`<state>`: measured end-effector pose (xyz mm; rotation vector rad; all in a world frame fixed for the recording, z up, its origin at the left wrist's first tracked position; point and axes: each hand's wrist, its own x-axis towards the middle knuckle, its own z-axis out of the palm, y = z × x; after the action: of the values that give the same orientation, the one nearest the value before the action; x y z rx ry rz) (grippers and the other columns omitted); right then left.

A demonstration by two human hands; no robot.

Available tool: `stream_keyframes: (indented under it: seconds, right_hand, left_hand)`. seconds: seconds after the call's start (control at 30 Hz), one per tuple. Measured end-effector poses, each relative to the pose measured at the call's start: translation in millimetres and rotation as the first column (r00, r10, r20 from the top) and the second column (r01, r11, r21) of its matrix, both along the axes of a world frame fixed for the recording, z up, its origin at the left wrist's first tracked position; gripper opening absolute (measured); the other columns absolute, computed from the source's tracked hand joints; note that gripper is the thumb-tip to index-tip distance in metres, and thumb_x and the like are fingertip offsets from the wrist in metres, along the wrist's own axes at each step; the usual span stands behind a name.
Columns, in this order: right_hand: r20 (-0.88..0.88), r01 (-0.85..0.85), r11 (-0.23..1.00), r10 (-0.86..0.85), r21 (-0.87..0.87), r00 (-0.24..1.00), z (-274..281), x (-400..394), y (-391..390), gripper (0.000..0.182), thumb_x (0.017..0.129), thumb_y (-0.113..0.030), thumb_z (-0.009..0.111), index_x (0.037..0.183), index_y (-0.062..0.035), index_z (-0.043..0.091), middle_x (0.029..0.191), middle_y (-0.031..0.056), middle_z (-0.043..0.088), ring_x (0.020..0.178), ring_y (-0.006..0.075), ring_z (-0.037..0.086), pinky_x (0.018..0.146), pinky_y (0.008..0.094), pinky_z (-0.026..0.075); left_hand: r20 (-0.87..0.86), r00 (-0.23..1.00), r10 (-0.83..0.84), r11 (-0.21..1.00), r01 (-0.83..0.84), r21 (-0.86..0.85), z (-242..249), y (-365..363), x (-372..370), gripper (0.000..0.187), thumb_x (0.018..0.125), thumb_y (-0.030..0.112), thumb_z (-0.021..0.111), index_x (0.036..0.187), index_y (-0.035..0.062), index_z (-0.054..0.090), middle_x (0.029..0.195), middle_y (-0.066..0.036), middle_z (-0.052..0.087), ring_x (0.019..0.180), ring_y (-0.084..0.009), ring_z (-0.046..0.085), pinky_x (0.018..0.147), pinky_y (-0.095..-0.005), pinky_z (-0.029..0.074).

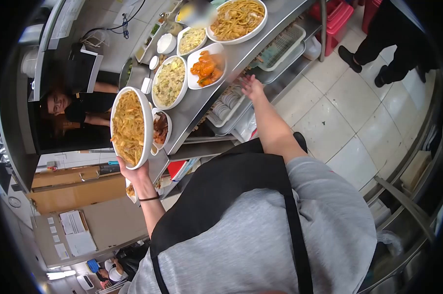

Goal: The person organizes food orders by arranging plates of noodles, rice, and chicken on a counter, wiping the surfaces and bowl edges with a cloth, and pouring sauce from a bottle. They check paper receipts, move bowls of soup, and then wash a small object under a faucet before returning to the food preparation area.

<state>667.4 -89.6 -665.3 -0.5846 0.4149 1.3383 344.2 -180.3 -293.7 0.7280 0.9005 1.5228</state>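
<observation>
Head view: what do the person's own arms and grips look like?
Left grip: ungloved, with a thin dark wristband. Right grip: ungloved, no wristband seen. The right arm has a short grey sleeve.

Right of the right hand, room opens over the floor; to its left, the worktop obstructs. Just beyond the left hand, the noodle dish blocks passage.

I see a smooth, glossy held dish, satiny metal counter, matt cloth apron and shiny floor tiles.
</observation>
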Motion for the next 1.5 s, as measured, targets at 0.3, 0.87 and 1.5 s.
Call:
stream_keyframes:
  seconds: [0.3, 0.87, 1.5]
  right_hand:
    - [0.184, 0.209, 0.978, -0.210, 0.022, 0.960, 31, 20, 9, 0.024, 0.088, -0.026, 0.043, 0.109, -0.0168, 0.050, 0.107, 0.0000, 0.053, 0.099, 0.0211, 0.047, 0.088, 0.0439, 0.029]
    - [0.966, -0.565, 0.786, 0.169, -0.253, -0.197, 283, 12, -67, 0.023, 0.070, -0.019, 0.069, 0.060, -0.0047, 0.053, 0.055, 0.0002, 0.050, 0.054, 0.0110, 0.045, 0.054, 0.0256, 0.037]
    - [0.700, -0.841, 0.534, -0.568, -0.088, -0.433, 420, -193, 60, 0.028, 0.063, -0.024, 0.071, 0.063, -0.0030, 0.053, 0.067, 0.0097, 0.056, 0.069, 0.0266, 0.054, 0.062, 0.0360, 0.042]
  left_hand:
    - [0.040, 0.991, -0.129, 0.992, 0.129, 0.015, 5, -2, 9, 0.050, 0.088, 0.039, 0.034, 0.127, 0.0078, 0.036, 0.129, -0.012, 0.039, 0.119, -0.0301, 0.036, 0.100, -0.0462, 0.028]
    - [0.163, 0.984, 0.074, 0.994, -0.086, 0.062, 1, -24, -3, 0.051, 0.089, 0.036, 0.039, 0.127, 0.0029, 0.033, 0.126, -0.013, 0.041, 0.114, -0.0266, 0.042, 0.095, -0.0394, 0.036]
    - [0.303, 0.919, 0.252, 0.966, -0.256, -0.025, -31, -63, -20, 0.052, 0.088, 0.036, 0.040, 0.126, 0.0018, 0.033, 0.124, -0.015, 0.043, 0.113, -0.0279, 0.044, 0.094, -0.0404, 0.037]
